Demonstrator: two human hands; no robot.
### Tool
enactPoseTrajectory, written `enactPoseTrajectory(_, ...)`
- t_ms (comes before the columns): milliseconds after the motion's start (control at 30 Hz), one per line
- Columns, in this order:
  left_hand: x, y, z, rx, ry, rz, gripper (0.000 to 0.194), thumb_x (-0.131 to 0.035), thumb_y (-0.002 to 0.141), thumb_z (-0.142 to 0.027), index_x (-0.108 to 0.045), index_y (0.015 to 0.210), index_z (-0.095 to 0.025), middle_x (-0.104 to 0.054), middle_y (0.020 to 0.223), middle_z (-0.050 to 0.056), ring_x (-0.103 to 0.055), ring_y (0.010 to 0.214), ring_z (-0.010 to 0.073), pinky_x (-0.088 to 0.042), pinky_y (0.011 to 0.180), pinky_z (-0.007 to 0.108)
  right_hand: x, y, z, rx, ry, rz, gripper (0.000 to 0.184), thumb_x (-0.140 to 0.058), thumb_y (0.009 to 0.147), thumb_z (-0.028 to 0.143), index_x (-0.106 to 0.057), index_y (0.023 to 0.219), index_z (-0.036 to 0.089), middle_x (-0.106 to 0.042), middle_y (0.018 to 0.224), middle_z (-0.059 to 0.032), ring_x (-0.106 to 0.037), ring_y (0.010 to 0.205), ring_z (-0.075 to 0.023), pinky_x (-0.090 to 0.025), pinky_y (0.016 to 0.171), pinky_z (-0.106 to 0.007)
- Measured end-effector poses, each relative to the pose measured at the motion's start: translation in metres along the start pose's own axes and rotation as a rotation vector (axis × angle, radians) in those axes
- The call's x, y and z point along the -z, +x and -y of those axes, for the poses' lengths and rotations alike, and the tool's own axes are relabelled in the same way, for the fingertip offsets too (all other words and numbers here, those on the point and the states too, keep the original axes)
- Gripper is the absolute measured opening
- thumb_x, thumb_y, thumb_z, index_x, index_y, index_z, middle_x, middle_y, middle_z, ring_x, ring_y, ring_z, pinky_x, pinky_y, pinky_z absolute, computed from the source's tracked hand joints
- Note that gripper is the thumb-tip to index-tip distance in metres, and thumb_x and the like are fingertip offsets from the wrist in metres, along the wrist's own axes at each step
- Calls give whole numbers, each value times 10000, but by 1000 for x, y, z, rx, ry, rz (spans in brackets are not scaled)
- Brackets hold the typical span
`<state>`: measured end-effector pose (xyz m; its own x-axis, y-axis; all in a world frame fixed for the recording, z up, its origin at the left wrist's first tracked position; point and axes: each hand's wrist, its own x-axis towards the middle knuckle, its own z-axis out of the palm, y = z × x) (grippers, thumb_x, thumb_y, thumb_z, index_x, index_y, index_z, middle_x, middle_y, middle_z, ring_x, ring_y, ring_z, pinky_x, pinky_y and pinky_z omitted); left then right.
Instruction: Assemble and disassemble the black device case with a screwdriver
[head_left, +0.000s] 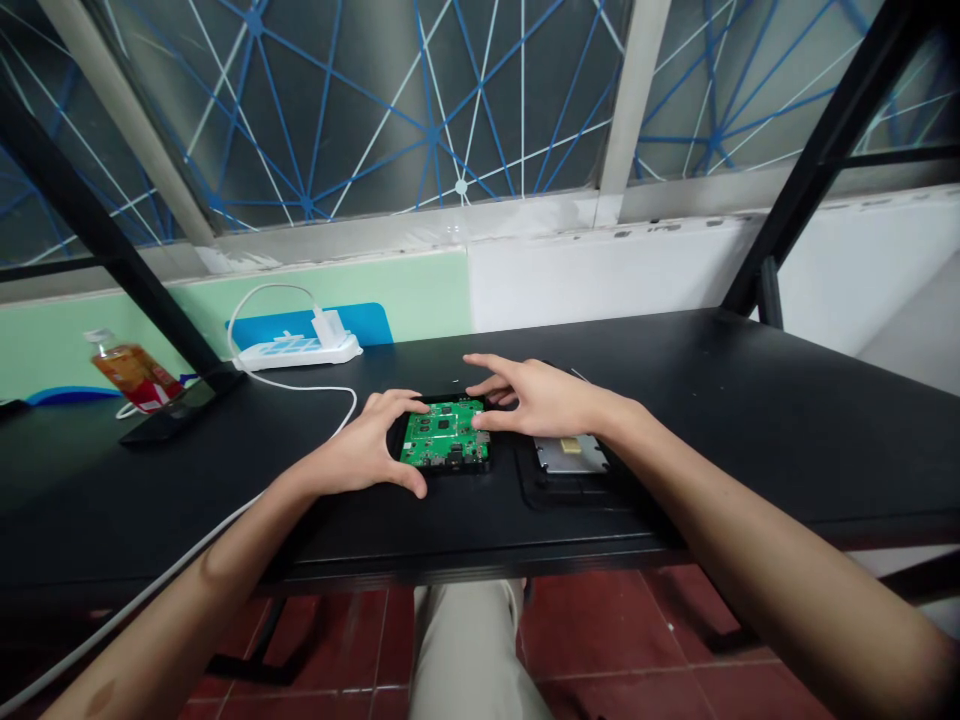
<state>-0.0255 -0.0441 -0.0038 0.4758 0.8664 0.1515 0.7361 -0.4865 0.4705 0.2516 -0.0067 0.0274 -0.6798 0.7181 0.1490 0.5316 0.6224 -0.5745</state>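
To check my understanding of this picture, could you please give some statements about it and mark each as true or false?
1. The left hand is at the left side of the green circuit board. True.
2. The right hand grips the bottle. False: the right hand is at the board's right side.
3. A white cable runs across the desk. True.
4. The bottle stands right of the power strip. False: the bottle is left of the power strip.

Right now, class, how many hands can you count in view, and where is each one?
2: the left hand is at the left side of the green board, and the right hand is at its right side. No other hand shows.
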Motion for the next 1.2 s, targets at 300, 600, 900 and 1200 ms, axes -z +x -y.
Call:
enactPoseTrajectory(300,-1,-1,0,-19,10,-20,827,-873,579,-560,-532,1284,-294,-405,1478,113,-369,1374,362,-321,1120,577,-3,3,-4,21,-22,-40,837,-663,813,468,-320,1513,164,-675,1289,-112,-698,988,-233,-567,929,-425)
enactPoseTrajectory(600,-1,-5,-2,-50,92,-103,820,-713,743,-664,-414,1404,-282,-333,1543,126,-296,1419,375,-280,1135,611,-4,10,-16,22,-111,-411,469,-534,897,373,-522,1331,195,-761,959,-40,-692,778,-184,-535,740,-339)
enactPoseTrajectory(900,-24,5,-75,-198,422,-8,997,-592,732,-807,-374,1465,-166,-396,1531,147,-270,1438,397,-200,1185,587,3,8,-16,-26,-277,-619,371,-491,919,366,-560,1260,236,-759,882,-3,-655,678,-146,-435,656,-292)
enactPoseTrajectory(1200,-36,43,-104,-231,355,141,1168,-653,638,-807,-247,1525,-165,-410,1506,203,-290,1422,467,-222,1143,616,7,5,-13,17,-327,-580,357,-465,937,350,-531,1273,248,-756,874,10,-647,692,-149,-402,630,-293)
